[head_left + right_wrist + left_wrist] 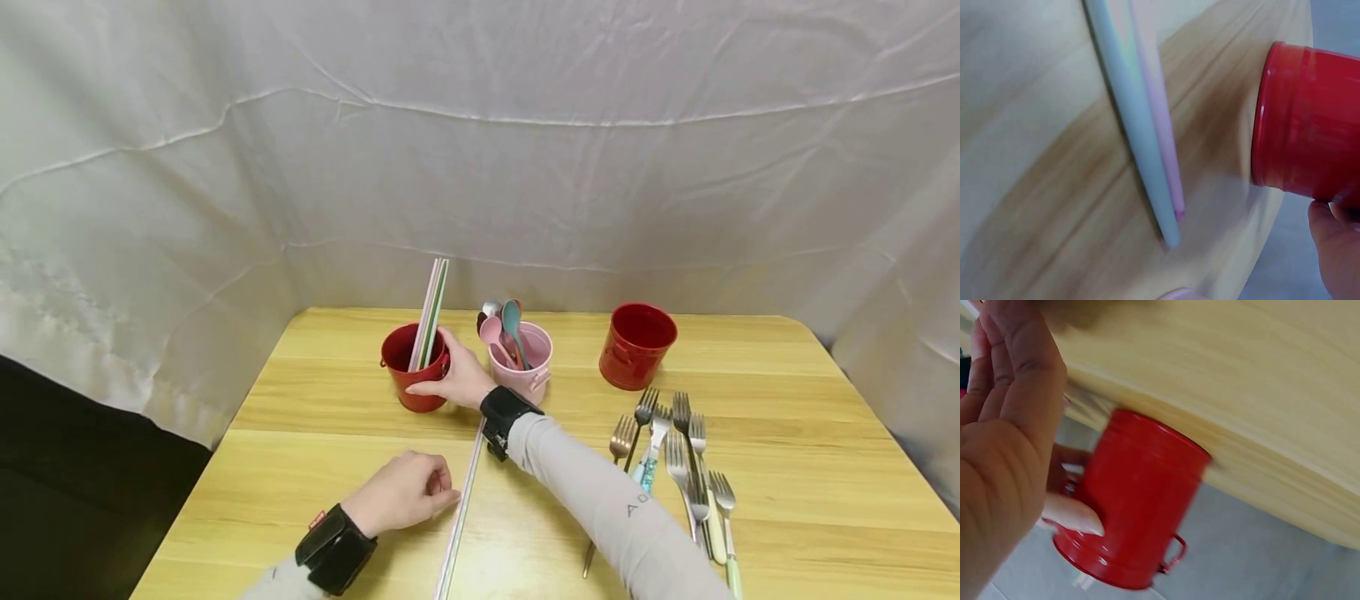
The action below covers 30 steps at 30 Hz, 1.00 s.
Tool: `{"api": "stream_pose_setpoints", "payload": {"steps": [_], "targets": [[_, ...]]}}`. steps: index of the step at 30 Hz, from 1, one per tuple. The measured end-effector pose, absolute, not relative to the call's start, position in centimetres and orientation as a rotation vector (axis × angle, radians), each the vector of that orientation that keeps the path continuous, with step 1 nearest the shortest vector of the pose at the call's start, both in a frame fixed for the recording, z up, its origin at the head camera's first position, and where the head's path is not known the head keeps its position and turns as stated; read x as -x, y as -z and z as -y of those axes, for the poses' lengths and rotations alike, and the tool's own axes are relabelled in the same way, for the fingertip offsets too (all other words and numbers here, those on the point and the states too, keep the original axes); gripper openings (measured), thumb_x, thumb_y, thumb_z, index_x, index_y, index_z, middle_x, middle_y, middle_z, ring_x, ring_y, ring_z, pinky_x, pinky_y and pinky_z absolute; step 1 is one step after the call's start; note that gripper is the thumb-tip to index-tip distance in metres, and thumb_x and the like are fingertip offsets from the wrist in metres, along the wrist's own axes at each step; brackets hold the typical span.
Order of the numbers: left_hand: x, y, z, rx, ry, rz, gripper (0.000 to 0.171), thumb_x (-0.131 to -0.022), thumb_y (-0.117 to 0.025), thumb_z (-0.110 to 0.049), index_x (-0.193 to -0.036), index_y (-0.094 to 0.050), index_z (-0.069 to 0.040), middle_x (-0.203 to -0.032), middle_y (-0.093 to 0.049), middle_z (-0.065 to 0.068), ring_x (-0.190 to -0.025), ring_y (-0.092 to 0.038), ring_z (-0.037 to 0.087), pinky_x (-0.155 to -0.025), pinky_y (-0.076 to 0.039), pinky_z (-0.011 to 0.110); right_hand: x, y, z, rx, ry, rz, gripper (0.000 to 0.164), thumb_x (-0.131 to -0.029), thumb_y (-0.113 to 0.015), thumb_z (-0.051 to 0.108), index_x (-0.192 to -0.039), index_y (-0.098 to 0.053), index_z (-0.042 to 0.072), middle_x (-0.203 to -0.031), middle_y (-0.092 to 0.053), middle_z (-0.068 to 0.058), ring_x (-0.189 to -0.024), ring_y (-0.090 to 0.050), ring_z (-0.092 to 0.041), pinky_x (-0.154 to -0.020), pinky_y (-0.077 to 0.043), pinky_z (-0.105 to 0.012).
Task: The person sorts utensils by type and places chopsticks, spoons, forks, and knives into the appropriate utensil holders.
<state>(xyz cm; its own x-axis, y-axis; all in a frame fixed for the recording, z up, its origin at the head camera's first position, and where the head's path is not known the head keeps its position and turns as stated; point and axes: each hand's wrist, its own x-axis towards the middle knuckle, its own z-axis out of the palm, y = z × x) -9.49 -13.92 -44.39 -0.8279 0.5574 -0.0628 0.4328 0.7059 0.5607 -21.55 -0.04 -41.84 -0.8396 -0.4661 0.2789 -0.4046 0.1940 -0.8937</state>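
My right hand (463,377) grips the right side of a small red bucket (411,390), with the thumb along its near face and the fingers at the rim. Pink, white and green chopsticks (429,312) stand in that bucket, leaning right. My left hand (408,493) is loosely curled and holds nothing, low over the table beside two chopsticks (467,492) that lie lengthwise, one pale green and one pink. The right wrist view shows their rounded ends (1172,237) on the wood. In the left wrist view the same bucket (1141,494) appears beyond the left hand.
A pink bucket (512,382) holding several spoons (512,321) stands just right of my right hand. Farther right is another red bucket (626,367). Several forks (678,458) and a knife lie in front of it, partly behind my right sleeve. Light cloth (570,183) hangs behind the table.
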Motion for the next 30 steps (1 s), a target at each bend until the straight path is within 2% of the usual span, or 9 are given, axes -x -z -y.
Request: {"api": "stream_pose_setpoints", "payload": {"steps": [9, 17, 24, 30], "targets": [[9.1, 44.7, 11.6, -0.742, -0.668, -2.761, 0.033, -0.078, -0.072, -0.043, -0.074, -0.054, -0.015, -0.06, -0.046, -0.01, -0.054, -0.045, 0.007, -0.047, -0.036, 0.023, 22.7, 43.0, -0.1, 0.882, 1.678, -2.425, 0.084, -0.068, -0.084, 0.013, -0.136, -0.035, 0.003, -0.127, -0.056, -0.014, -0.112, -0.054, -0.027, -0.097, -0.045, -0.04], [9.1, 44.9, 10.9, -0.625, -0.57, -2.781, 0.032, -0.076, -0.075, -0.038, -0.076, -0.053, -0.016, -0.062, -0.047, -0.007, -0.057, -0.045, 0.011, -0.05, -0.037, 0.027, 23.9, 44.5, -0.2, 0.863, 1.595, -2.458, 0.083, -0.068, -0.085, 0.027, -0.135, -0.037, 0.014, -0.124, -0.056, -0.003, -0.11, -0.054, -0.017, -0.096, -0.046, -0.032], [9.2, 44.3, 12.0, -0.582, -0.58, -2.739, 0.026, -0.077, -0.075, -0.031, -0.075, -0.054, -0.015, -0.064, -0.049, -0.006, -0.058, -0.046, 0.012, -0.05, -0.038, 0.028, 23.8, 44.1, -0.5, 0.907, 1.58, -2.444, 0.083, -0.071, -0.083, 0.024, -0.137, -0.036, 0.012, -0.125, -0.056, -0.006, -0.113, -0.054, -0.024, -0.097, -0.045, -0.034], [9.5, 43.8, 13.9, -0.55, -0.58, -2.739, 0.021, -0.076, -0.076, -0.023, -0.074, -0.056, -0.014, -0.066, -0.05, -0.006, -0.059, -0.046, 0.013, -0.052, -0.039, 0.03, 22.6, 42.1, -0.9, 0.947, 1.602, -2.426, 0.079, -0.073, -0.08, 0.014, -0.137, -0.035, 0.002, -0.126, -0.055, -0.016, -0.113, -0.054, -0.031, -0.097, -0.045, -0.04]]}}
